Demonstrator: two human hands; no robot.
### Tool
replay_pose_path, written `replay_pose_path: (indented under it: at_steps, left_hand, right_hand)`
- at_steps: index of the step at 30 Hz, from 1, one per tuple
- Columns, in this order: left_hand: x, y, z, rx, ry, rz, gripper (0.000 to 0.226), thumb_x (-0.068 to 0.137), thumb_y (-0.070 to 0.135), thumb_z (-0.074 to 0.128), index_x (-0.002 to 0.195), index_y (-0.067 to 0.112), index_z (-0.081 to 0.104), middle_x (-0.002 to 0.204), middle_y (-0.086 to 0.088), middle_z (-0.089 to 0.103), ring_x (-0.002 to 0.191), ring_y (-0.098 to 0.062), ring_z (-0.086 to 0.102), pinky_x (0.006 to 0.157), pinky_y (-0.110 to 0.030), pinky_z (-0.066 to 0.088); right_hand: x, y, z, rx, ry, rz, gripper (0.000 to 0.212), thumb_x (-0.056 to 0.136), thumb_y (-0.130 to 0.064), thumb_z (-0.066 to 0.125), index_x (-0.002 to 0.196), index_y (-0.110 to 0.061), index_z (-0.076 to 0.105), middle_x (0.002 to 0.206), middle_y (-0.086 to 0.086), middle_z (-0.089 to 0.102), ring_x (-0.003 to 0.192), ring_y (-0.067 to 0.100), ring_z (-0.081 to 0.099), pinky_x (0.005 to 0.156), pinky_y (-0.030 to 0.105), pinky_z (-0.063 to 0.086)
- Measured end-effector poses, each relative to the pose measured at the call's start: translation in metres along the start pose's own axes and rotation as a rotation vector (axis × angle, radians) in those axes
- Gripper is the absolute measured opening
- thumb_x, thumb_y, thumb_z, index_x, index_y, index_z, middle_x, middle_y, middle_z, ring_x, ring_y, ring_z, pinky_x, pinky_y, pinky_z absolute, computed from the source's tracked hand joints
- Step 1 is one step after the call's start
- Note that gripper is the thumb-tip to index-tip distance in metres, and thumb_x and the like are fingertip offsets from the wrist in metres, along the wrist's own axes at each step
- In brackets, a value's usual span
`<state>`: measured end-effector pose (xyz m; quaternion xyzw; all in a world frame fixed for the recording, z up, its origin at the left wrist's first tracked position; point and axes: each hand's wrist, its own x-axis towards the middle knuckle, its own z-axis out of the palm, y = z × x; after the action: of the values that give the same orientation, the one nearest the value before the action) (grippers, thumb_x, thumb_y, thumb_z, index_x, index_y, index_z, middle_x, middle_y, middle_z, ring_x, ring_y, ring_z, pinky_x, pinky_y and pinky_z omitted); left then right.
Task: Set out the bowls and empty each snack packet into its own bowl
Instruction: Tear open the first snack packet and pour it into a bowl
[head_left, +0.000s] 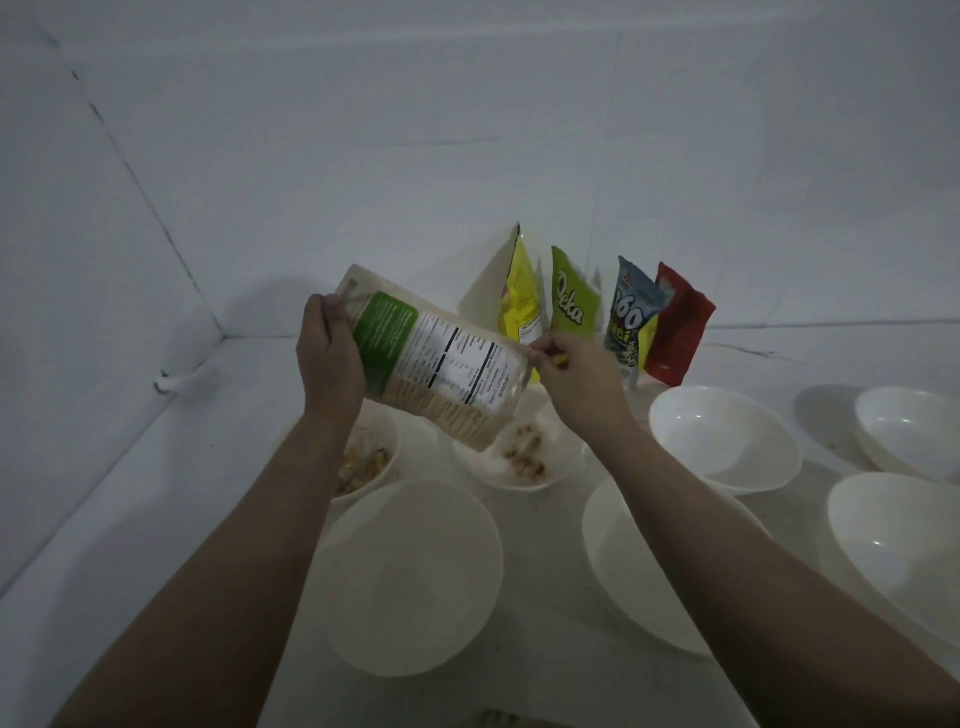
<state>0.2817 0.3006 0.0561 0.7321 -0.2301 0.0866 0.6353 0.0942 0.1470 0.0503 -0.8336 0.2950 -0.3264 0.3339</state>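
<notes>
My left hand (330, 353) grips the upper left corner of a beige and green snack packet (436, 358), and my right hand (576, 371) pinches its right edge. The packet hangs tilted, its lower end over a white bowl (524, 460) that holds brown snack pieces. Another bowl with snacks (369, 462) sits to the left, partly behind my left forearm. Empty white bowls stand in front: one at centre (415, 577), one under my right forearm (628, 571), and one behind it (727, 436).
Several unopened packets lean on the back wall: yellow (519, 296), green (574, 296), blue (631, 317) and red (678, 327). Two more empty bowls (909, 431) (893, 551) stand at the right. White walls close the left and back; a white object (174, 382) lies in the left corner.
</notes>
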Motion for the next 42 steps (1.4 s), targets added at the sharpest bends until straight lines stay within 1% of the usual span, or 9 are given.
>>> replay_pose_path:
  at_steps: [9,14,19,24,29,33,36,39,42]
  left_hand:
    - [0.005,0.007,-0.001,-0.003,-0.031,0.017,0.033,0.105,0.036,0.031,0.074,0.026,0.039,0.07,0.007,0.043,0.058,-0.001,0.042,0.056,-0.023,0.036]
    - [0.005,0.006,0.0,-0.04,-0.04,-0.004,0.033,0.105,0.038,0.031,0.08,0.02,0.042,0.072,0.007,0.045,0.061,-0.003,0.045,0.059,-0.025,0.038]
    - [0.006,0.005,-0.001,-0.024,-0.046,0.014,0.035,0.104,0.04,0.03,0.086,0.013,0.043,0.072,0.007,0.046,0.064,-0.009,0.045,0.061,-0.03,0.039]
    - [-0.002,0.007,-0.002,0.008,-0.041,0.075,0.035,0.104,0.041,0.028,0.084,0.015,0.039,0.072,0.002,0.047,0.063,-0.011,0.045,0.059,-0.032,0.04]
    - [-0.009,0.016,0.005,0.08,-0.042,0.239,0.028,0.105,0.03,0.029,0.084,0.015,0.039,0.074,-0.001,0.047,0.067,-0.017,0.045,0.059,-0.03,0.037]
    - [-0.015,0.025,0.009,0.115,-0.031,0.326,0.024,0.104,0.026,0.032,0.086,0.013,0.042,0.074,0.007,0.043,0.073,-0.019,0.044,0.064,-0.03,0.035]
    - [-0.018,0.023,0.008,0.114,0.036,0.371,0.02,0.103,0.026,0.039,0.096,0.011,0.05,0.09,0.007,0.045,0.088,-0.016,0.043,0.078,-0.035,0.039]
    - [-0.021,0.011,0.01,0.017,0.035,0.186,0.029,0.098,0.044,0.044,0.119,0.024,0.043,0.118,0.005,0.041,0.111,-0.014,0.04,0.101,-0.041,0.037]
    - [-0.035,0.013,0.015,-0.236,-0.188,-0.182,0.038,0.097,0.051,0.043,0.128,0.035,0.028,0.131,0.001,0.039,0.12,-0.019,0.044,0.101,-0.04,0.038]
  right_hand:
    - [0.0,-0.002,0.004,-0.01,0.017,-0.002,0.012,0.094,-0.017,0.058,0.09,-0.014,0.069,0.087,-0.004,0.065,0.082,0.013,0.056,0.066,0.024,0.034]
    - [0.001,-0.002,0.002,-0.011,0.058,-0.036,0.013,0.094,-0.017,0.058,0.087,-0.015,0.069,0.084,-0.006,0.063,0.078,0.01,0.053,0.058,0.014,0.031]
    - [-0.002,-0.002,0.006,-0.022,0.034,0.001,0.014,0.095,-0.017,0.055,0.088,-0.014,0.067,0.089,-0.004,0.064,0.083,0.013,0.054,0.061,0.019,0.034]
    - [0.009,-0.011,0.004,-0.059,-0.209,0.06,0.032,0.103,-0.026,0.041,0.095,-0.004,0.064,0.096,0.011,0.065,0.092,0.027,0.058,0.078,0.037,0.044]
    - [0.016,-0.036,0.011,-0.274,-0.174,-0.112,0.042,0.094,-0.052,0.037,0.11,-0.024,0.064,0.102,0.003,0.062,0.099,0.03,0.057,0.088,0.048,0.046]
    - [0.016,-0.056,0.018,-0.05,-0.161,-0.151,0.023,0.1,-0.033,0.049,0.105,-0.016,0.063,0.094,0.002,0.065,0.089,0.02,0.058,0.071,0.03,0.041]
    - [0.014,-0.054,0.016,0.141,-0.111,-0.066,0.015,0.099,-0.025,0.054,0.091,-0.014,0.06,0.082,-0.002,0.062,0.08,0.016,0.055,0.065,0.027,0.036]
    - [0.011,-0.037,0.009,0.254,-0.029,0.05,0.018,0.098,-0.026,0.055,0.092,-0.013,0.065,0.084,0.0,0.066,0.084,0.021,0.06,0.074,0.036,0.046]
    - [0.003,-0.024,-0.004,0.458,0.015,0.161,0.016,0.098,-0.023,0.055,0.095,-0.011,0.066,0.095,0.011,0.071,0.085,0.019,0.064,0.077,0.033,0.05]
